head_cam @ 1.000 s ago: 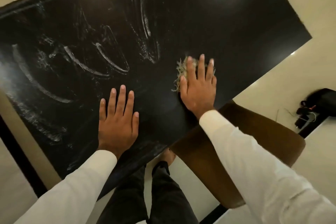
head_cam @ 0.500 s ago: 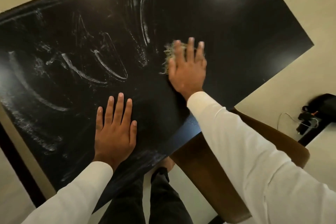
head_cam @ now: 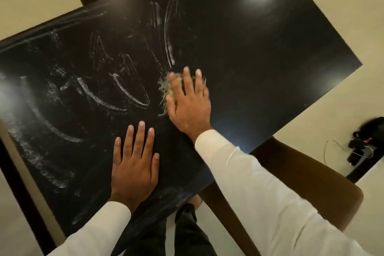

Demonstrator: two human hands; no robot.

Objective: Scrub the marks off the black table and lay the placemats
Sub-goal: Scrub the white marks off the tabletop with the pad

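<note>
The table (head_cam: 270, 48) is glossy black, with white curved streaks (head_cam: 133, 97) across its left half and along its near edge. The scrubber (head_cam: 166, 88) is pale straw, the sleeves (head_cam: 259, 193) white, the trousers (head_cam: 187, 235) black. The chair (head_cam: 311, 183) is brown, the floor (head_cam: 353, 16) cream.

Black table, white marks, one scrubber.
The glossy black table (head_cam: 259, 52) sits skewed in view. Curved white marks (head_cam: 133, 93) cover its left half and near edge, while the right half is dark. A frayed, pale scrubber (head_cam: 166, 89) lies flat mid-table at the marks' right end, mostly under the flat-pressed right hand (head_cam: 190, 102).
</note>
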